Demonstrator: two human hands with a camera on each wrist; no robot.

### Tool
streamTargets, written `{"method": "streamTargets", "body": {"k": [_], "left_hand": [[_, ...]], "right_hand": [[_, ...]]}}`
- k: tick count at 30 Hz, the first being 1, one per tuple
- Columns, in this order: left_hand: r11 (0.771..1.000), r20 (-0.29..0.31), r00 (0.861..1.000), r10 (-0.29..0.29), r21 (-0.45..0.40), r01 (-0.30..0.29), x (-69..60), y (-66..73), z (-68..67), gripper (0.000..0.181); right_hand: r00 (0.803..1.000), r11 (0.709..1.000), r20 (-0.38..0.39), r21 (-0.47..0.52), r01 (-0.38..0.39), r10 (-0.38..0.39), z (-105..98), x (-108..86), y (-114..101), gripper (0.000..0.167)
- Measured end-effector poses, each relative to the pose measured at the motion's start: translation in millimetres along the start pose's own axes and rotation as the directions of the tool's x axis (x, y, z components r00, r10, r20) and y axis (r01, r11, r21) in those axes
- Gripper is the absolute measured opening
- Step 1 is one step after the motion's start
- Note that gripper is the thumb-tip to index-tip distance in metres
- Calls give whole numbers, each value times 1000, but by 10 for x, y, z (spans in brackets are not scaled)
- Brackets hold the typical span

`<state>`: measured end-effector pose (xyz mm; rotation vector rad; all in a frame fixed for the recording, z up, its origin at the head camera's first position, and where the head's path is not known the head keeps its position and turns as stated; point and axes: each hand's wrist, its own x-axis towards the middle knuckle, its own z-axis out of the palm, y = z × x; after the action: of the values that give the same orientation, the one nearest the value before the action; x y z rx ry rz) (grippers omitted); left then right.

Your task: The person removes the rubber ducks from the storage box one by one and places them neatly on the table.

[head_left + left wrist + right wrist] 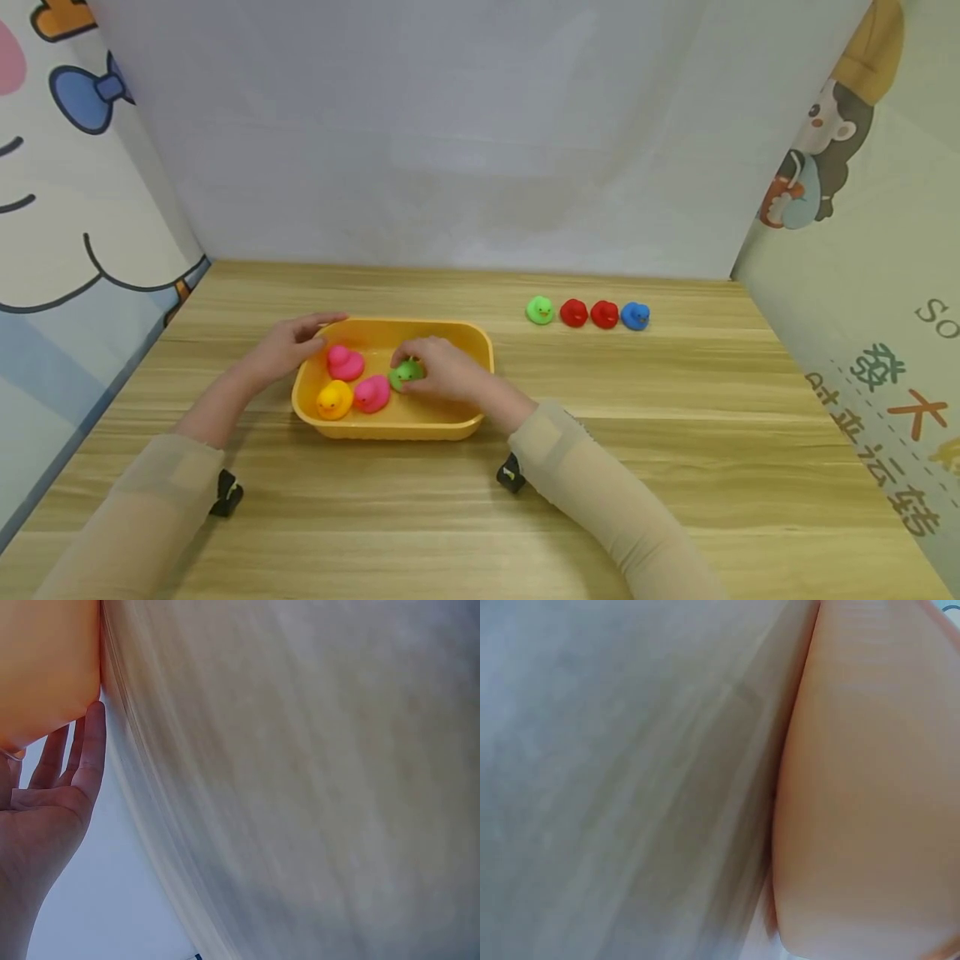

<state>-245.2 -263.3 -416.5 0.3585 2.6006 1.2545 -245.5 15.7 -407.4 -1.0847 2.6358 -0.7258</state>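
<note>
A yellow plastic basin (408, 431) stands on the wooden table. My left hand (281, 354) holds the basin at its left end, with the thumb at the rim; in the left wrist view the fingers (91, 746) of that hand touch the outer wall. Reaching inside, my right hand (446, 371) pinches a green rubber duck (406, 374) between thumb and fingers. Left of it in the basin sit a pink duck (372, 393), another pink duck (346, 364) and a yellow duck (334, 400). Only the basin's outer wall (870, 787) and table show in the right wrist view.
To the right behind the basin, a row holds a light green duck (540, 311), a red duck (574, 312), a second red duck (604, 314) and a blue duck (636, 316). A pale backdrop (465, 167) rises behind the table (675, 467); printed cloths hang at both sides.
</note>
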Motion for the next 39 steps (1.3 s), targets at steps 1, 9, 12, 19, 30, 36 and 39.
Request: {"method": "streamTargets", "body": {"k": [1,9,12,19,30,36,39], "left_hand": [[1000,1,1000,-3,1,3,-1,-2,-2,42],[1000,0,1000,-14,7,14,-15,10,-13,43],[1000,0,1000,-24,9,24,-13,13,-15,43],[999,12,999,-37,5,37,-12,12,-22,43],[1000,12,999,-31,-4,31,1,1,-10,43],[1000,10,1000,-16,-11,16,-8,10,-4,43],[1000,10,1000,-13,-9,14,-8,4,-7,43]], "right_hand": [[1000,1000,0,1,2,-2,0,2,1,24],[1000,1000,0,-7,17,-17,-6,10,1,25],[1000,1000,-4,-7,25,-25,-13,8,-5,25],[1000,1000,-4,-10,24,-24,-18,-8,-25,25],[998,999,33,-15,51,-51,-134,-72,-72,27],[996,997,57,-15,76,-75,-193,-105,-96,27],[994,996,73,-22,84,-82,-220,-118,-115,27]]}}
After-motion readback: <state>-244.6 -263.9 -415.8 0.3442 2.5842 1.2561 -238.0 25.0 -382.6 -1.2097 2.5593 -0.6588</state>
